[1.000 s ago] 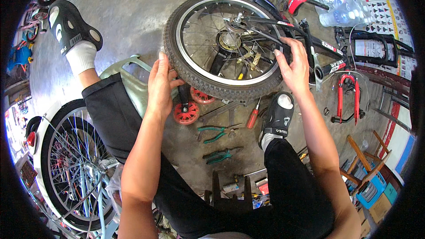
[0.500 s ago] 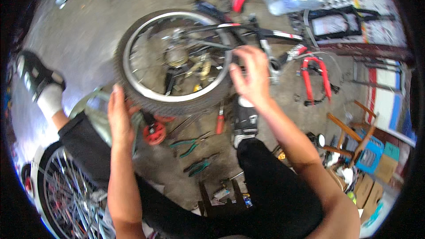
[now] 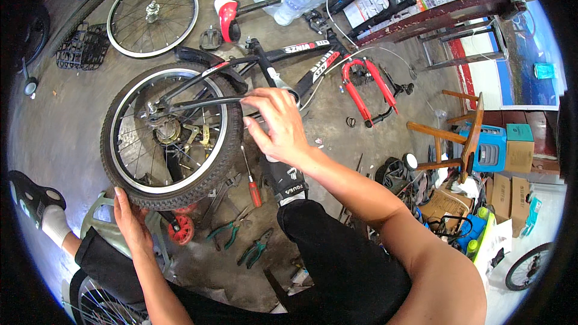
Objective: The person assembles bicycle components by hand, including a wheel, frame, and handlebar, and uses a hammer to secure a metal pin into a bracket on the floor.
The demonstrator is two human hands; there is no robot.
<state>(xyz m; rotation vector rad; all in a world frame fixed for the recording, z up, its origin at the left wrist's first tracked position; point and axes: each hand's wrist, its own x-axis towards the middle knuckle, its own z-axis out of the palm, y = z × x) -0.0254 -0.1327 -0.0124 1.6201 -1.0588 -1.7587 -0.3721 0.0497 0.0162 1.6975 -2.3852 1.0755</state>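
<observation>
Left hand (image 3: 133, 229): unclenched, at edge of black knobbly rubber tyre (image 3: 227, 159)
Right hand (image 3: 277, 126): thumb and fingers parted, by black-and-white metal bicycle frame (image 3: 295, 52); contact unclear

Fairly bright light falls on the floor (image 3: 66, 117), with glints on the plastic bottles (image 3: 298, 0). Detail looks mostly crisp (the corners go black), lines bending toward the rim.
</observation>
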